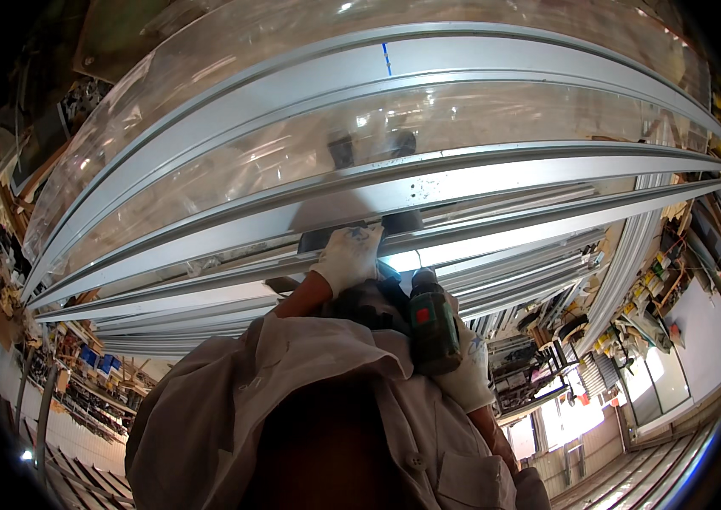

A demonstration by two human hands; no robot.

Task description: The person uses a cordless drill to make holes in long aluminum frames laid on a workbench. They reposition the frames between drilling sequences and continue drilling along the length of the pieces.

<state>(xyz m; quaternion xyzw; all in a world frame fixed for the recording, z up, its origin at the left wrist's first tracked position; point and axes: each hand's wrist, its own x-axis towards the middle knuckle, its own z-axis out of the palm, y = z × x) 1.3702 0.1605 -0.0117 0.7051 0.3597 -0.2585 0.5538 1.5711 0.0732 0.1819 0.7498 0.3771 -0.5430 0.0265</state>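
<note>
My left hand (349, 257), in a white work glove, lies across a long silver aluminium profile (513, 206) with its fingers bent onto it. Flat dark pieces show on both sides of that hand; I cannot make out what they are. A dark green cordless drill (434, 330) is gripped in my right hand (471, 367), also gloved. Its chuck end points away from me toward the profile, with a thin bit in front. Whether the bit touches the metal I cannot tell. A bright patch of light falls on the metal between the hands.
Farther off lies another wide profile (309, 81) with a blue mark, over clear plastic sheeting (250, 157). More profiles (518, 272) are stacked beneath the work. Tools and clutter crowd the right side, near a white panel (701, 340). Blue bins (101, 361) stand at left.
</note>
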